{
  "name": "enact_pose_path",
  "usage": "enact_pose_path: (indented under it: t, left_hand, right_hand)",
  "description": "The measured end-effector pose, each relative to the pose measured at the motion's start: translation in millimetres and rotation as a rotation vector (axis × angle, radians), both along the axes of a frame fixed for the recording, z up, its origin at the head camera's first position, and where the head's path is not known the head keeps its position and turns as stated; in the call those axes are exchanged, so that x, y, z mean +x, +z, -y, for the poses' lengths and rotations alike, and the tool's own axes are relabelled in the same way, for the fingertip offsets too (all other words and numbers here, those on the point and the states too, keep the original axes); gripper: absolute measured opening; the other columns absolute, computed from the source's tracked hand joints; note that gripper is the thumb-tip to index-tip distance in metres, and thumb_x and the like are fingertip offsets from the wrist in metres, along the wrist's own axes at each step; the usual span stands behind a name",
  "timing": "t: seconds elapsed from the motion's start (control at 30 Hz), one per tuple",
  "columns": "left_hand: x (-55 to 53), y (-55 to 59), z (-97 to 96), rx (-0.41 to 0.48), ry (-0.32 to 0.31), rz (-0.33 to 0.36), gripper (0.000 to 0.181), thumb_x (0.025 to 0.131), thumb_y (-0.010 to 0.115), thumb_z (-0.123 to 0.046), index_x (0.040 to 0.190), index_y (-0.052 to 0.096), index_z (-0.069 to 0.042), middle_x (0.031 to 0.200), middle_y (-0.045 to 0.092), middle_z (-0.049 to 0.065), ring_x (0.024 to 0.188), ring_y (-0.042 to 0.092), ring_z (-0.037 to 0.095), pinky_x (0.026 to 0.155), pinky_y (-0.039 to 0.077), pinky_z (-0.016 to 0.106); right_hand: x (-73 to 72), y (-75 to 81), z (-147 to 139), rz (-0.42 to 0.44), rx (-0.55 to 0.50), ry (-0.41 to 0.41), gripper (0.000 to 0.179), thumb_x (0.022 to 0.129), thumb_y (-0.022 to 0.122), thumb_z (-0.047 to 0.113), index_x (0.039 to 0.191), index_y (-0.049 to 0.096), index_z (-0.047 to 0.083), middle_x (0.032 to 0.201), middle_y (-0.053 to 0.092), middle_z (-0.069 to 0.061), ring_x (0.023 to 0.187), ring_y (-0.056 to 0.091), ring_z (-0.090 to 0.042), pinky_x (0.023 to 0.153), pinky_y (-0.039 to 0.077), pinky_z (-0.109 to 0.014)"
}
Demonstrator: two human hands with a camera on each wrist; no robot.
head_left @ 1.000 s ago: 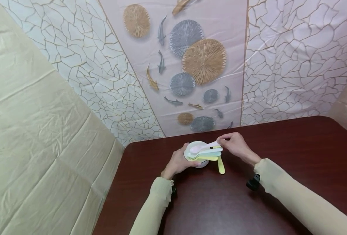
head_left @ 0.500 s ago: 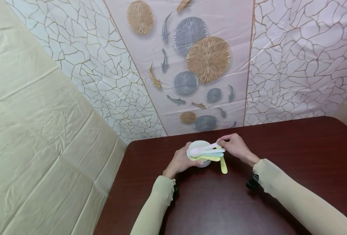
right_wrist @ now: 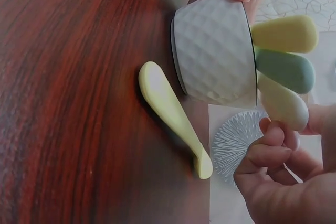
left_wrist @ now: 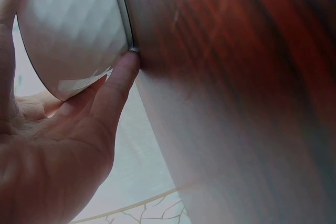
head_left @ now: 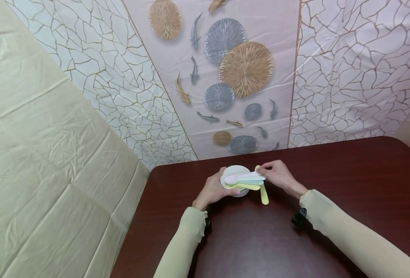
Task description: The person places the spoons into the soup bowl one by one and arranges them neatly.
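Observation:
My left hand [head_left: 213, 189] grips a white bowl [right_wrist: 215, 51] with a dimpled diamond pattern, its thumb at the near side. Across the bowl's mouth lie several small plastic spoons, handles sticking out to the right: a yellow spoon [right_wrist: 286, 34], a green spoon [right_wrist: 287, 71] and a white spoon [right_wrist: 283, 103]. With finger and thumb, my right hand [head_left: 277, 175] pinches the handle of a pale pink spoon [head_left: 233, 178], whose head is over the bowl. In the right wrist view that handle is mostly hidden behind the white one and the fingers.
Another yellow spoon [right_wrist: 165, 100] lies on the dark red-brown table [head_left: 246, 239], just right of the bowl. Behind the table's far edge hangs a patterned cloth [head_left: 246, 69] with fish and round motifs. A pale cloth [head_left: 52, 154] covers the left side.
The pink spoon's handle has come down towards the white spoon, and my right hand has lowered slightly with it. My left hand keeps its grip on the bowl.

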State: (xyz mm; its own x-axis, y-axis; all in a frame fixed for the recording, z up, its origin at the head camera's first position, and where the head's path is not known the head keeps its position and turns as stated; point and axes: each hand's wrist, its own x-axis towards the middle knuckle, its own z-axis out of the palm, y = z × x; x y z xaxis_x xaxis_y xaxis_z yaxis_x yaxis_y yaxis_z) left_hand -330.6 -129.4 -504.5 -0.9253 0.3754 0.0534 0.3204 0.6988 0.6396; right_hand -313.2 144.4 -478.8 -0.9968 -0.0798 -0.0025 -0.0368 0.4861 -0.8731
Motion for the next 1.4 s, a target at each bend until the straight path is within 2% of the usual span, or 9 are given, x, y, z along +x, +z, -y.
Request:
enact_pose_path:
  t: [0.07,0.13,0.23,0.3,0.47,0.77,0.97,1.17,1.4]
  left_hand:
    - [0.3,-0.1,-0.1,0.001,-0.003,-0.003,0.101,0.08,0.097,-0.049,0.161,0.047,-0.016,0.145,0.071,0.006,0.132,0.067,0.025,0.112,0.054,0.042]
    - [0.9,-0.1,-0.1,0.003,-0.005,-0.001,0.101,0.079,0.097,-0.048,0.161,0.048,-0.016,0.145,0.071,0.005,0.132,0.067,0.025,0.112,0.053,0.042]
    - [1.6,-0.3,-0.3,0.016,-0.005,0.003,0.1,0.079,0.097,-0.048,0.161,0.048,-0.017,0.145,0.071,0.005,0.132,0.067,0.024,0.111,0.053,0.042]
    - [1.8,-0.2,-0.3,0.025,-0.004,0.005,0.101,0.079,0.097,-0.048,0.161,0.048,-0.017,0.145,0.071,0.005,0.132,0.067,0.024,0.111,0.053,0.042]
    - [2.8,2.2,0.1,0.041,-0.003,0.016,0.103,0.08,0.097,-0.048,0.164,0.046,-0.017,0.146,0.07,0.006,0.134,0.066,0.025,0.112,0.053,0.044]
    - [3.6,4.1,-0.6,0.038,-0.008,0.007,0.097,0.08,0.096,-0.048,0.16,0.05,-0.019,0.143,0.071,0.005,0.13,0.066,0.024,0.109,0.053,0.043]
    - [3.5,2.1,-0.6,0.035,0.002,0.013,0.101,0.081,0.096,-0.048,0.163,0.047,-0.016,0.146,0.07,0.007,0.133,0.065,0.026,0.111,0.053,0.045]
    - [3.7,1.4,-0.3,0.037,0.011,0.023,0.109,0.081,0.096,-0.048,0.167,0.041,-0.011,0.151,0.067,0.01,0.138,0.063,0.028,0.115,0.051,0.047]
    - [4.0,0.8,-0.4,0.04,0.0,0.008,0.098,0.08,0.096,-0.049,0.16,0.049,-0.019,0.142,0.071,0.005,0.13,0.066,0.024,0.11,0.053,0.044]
  right_hand:
    - [0.9,-1.1,-1,0.014,-0.013,-0.002,0.036,0.106,0.067,0.026,0.119,0.082,-0.004,0.117,0.081,-0.017,0.098,0.068,-0.017,0.079,0.05,-0.025]
    - [1.0,-2.7,-2,0.034,-0.036,-0.011,0.039,0.108,0.066,0.03,0.119,0.081,-0.004,0.099,0.081,-0.011,0.086,0.064,-0.013,0.073,0.049,-0.024]
    - [2.2,-4.5,-4,0.046,-0.075,-0.033,0.047,0.111,0.062,0.037,0.113,0.081,-0.006,0.076,0.07,0.001,0.071,0.058,-0.01,0.065,0.046,-0.024]
    - [3.2,-5.1,-5,0.05,-0.099,-0.061,0.053,0.113,0.058,0.042,0.106,0.079,-0.006,0.068,0.063,0.004,0.066,0.056,-0.01,0.063,0.046,-0.024]
    - [8.0,-5.8,-7,0.052,-0.126,-0.104,0.057,0.114,0.053,0.044,0.094,0.075,-0.005,0.07,0.066,0.003,0.067,0.06,-0.009,0.064,0.051,-0.025]
    - [17.1,-9.6,-14,0.03,-0.083,-0.11,0.054,0.116,0.051,0.039,0.097,0.077,-0.004,0.074,0.07,0.002,0.066,0.06,-0.007,0.064,0.048,-0.022]
    - [20.9,-14.1,-15,0.011,-0.041,-0.117,0.048,0.116,0.053,0.033,0.1,0.079,-0.004,0.078,0.073,-0.005,0.068,0.061,-0.009,0.066,0.048,-0.022]
    - [24.2,-15.6,-15,-0.004,-0.005,-0.125,0.044,0.115,0.054,0.03,0.103,0.08,-0.004,0.078,0.074,-0.004,0.069,0.062,-0.011,0.066,0.047,-0.025]
    - [28.6,-18.9,-15,-0.034,0.067,-0.088,0.036,0.111,0.056,0.022,0.095,0.08,0.0,0.079,0.074,-0.011,0.067,0.06,-0.016,0.062,0.044,-0.027]
